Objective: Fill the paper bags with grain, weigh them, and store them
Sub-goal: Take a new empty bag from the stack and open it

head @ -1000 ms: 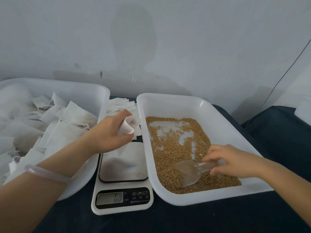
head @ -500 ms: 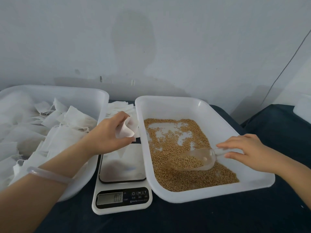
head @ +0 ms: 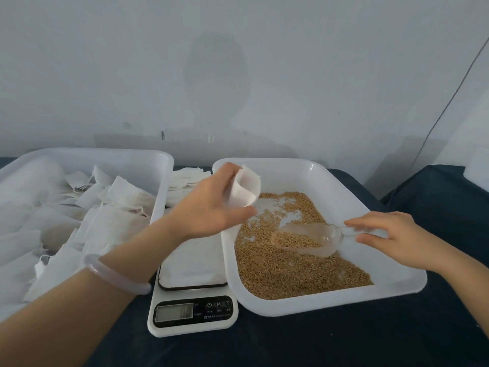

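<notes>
Bag (head: 244,190) gripped open by left hand (head: 209,207) above the tray (head: 330,300), so right hand's (head: 397,239) pinched scoop (head: 309,238) can pour cleanly.

The flat white digital kitchen scale (head: 193,271) is showing a power symbol, "M" and "T" on its black panel; its display digits and small print are staying unreadable.

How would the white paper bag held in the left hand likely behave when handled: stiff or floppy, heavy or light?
Probably floppy: the paper bag bends and creases where the left hand pinches it. Likely very light: it looks thin. It may sag once grain from the scoop goes in.
</notes>
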`<state>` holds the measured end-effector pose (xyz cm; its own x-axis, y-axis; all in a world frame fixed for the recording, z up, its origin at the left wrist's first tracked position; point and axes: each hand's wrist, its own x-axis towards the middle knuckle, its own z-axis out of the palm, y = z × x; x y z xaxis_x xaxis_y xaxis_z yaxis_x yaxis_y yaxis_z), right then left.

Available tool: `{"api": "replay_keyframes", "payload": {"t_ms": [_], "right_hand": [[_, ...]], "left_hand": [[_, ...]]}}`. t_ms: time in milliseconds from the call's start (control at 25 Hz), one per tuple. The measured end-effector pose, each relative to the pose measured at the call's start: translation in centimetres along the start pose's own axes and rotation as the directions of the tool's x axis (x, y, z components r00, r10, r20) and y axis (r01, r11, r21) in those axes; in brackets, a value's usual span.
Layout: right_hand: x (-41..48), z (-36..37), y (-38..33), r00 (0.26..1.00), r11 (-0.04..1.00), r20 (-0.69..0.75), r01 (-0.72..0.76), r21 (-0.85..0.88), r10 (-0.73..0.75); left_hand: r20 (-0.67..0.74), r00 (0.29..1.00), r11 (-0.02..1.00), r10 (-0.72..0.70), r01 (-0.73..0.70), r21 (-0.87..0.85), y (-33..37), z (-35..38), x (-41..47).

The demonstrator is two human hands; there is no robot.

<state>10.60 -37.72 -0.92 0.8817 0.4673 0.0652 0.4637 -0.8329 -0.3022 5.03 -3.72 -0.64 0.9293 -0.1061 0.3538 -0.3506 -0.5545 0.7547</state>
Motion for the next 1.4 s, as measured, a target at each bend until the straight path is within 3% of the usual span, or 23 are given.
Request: {"api": "replay_keyframes", "payload": {"t_ms": [160, 320, 520, 720, 1080, 1400], "right_hand": [[-0.6, -2.2, -0.2, 0.995, 0.984, -0.09, -0.03, 0.178, 0.047], [-0.3, -5.3, -0.8, 0.981, 0.973, -0.187, -0.008, 0.231, 0.053], [0.8, -7.2, -2.2, 0.982, 0.995, -0.185, 0.057, 0.088, -0.04], [2.2, -7.4, -3.5, 0.97, 0.971, -0.19, 0.107, -0.216, -0.149], [3.0, -7.7, -3.8, 0.971, 0.95, -0.135, 0.155, -0.27, -0.196], [3.0, -8.1, -4.1, 0.957, 0.937, -0.18, 0.162, -0.311, -0.225]], "left_hand": [[0.021, 1.0, 0.999, -0.007, 0.009, -0.052, 0.3, 3.3, 1.3], [0.114, 0.991, 0.996, -0.067, 0.061, 0.061, -0.8, 6.0, 1.9], [0.158, 0.982, 0.992, -0.099, 0.085, 0.095, -1.4, 7.2, 1.6], [0.129, 0.99, 0.989, -0.063, 0.045, 0.139, -1.7, 7.6, 1.3], [0.113, 0.993, 0.983, -0.041, 0.02, 0.185, -1.5, 7.8, 1.0], [0.119, 0.992, 0.986, -0.033, 0.013, 0.166, -1.0, 7.5, 0.8]]}}
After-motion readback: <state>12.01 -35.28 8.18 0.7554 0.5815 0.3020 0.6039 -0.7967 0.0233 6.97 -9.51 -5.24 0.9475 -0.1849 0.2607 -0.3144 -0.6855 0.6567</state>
